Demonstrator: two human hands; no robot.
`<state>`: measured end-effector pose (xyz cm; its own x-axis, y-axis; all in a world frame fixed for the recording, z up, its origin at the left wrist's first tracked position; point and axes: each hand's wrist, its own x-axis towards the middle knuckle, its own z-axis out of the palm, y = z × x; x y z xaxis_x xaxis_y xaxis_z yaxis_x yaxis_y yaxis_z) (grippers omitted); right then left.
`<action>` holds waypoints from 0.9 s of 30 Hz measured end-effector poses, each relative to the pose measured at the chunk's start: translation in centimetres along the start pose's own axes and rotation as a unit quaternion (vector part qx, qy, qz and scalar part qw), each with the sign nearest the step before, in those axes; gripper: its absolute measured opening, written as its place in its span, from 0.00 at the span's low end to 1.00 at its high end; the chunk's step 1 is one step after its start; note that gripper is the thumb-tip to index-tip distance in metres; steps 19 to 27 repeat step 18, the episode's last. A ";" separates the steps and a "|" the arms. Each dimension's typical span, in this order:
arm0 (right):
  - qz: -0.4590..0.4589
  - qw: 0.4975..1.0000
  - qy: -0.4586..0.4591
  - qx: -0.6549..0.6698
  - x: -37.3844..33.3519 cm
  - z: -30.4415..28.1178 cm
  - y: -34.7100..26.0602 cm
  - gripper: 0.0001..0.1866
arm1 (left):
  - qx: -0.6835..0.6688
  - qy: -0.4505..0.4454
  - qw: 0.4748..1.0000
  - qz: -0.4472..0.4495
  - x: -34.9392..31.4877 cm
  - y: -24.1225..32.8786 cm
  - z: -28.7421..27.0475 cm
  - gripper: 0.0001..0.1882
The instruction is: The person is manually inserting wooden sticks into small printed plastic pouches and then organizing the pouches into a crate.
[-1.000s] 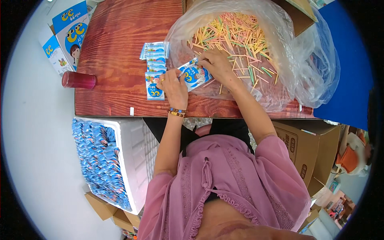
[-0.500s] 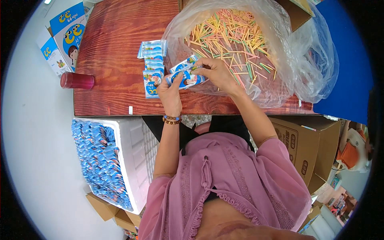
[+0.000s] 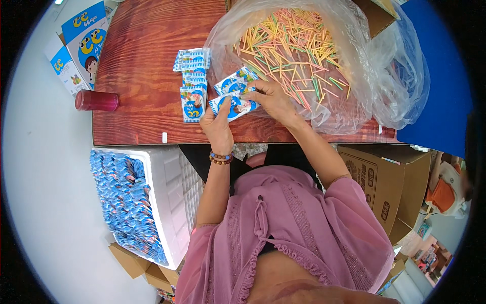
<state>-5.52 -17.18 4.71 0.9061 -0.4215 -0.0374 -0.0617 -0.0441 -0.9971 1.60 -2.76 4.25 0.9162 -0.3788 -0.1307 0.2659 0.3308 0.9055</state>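
My left hand (image 3: 217, 130) pinches a small blue-and-white packet (image 3: 234, 108) with the thumb on top, above the table's near edge. My right hand (image 3: 276, 104) is closed at the right end of the packets, thumb and fingers pressed together on an edge. Just beyond the held packet, a second blue-and-white packet (image 3: 237, 81) lies at a slant, partly covered by it. To the left of my left hand, an overlapping row of similar packets (image 3: 193, 104) rests on the wooden table (image 3: 147, 66).
A clear plastic bag (image 3: 354, 109) with many thin pastel sticks (image 3: 288, 43) spreads at the back right. A pink-red jar (image 3: 97, 101) lies at the left edge. Below stand a white foam box (image 3: 169, 202) full of blue packets and a cardboard box (image 3: 387, 190).
The two packets have spread apart: the near one has turned and shifted left and down, so more of the far one shows. My right hand has moved slightly down.
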 end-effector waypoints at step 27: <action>-0.212 0.964 -0.130 -0.098 -1.0 -1.3 -1.1 0.15 | -0.174 -0.041 0.973 -0.147 0.0 -0.6 0.9 0.11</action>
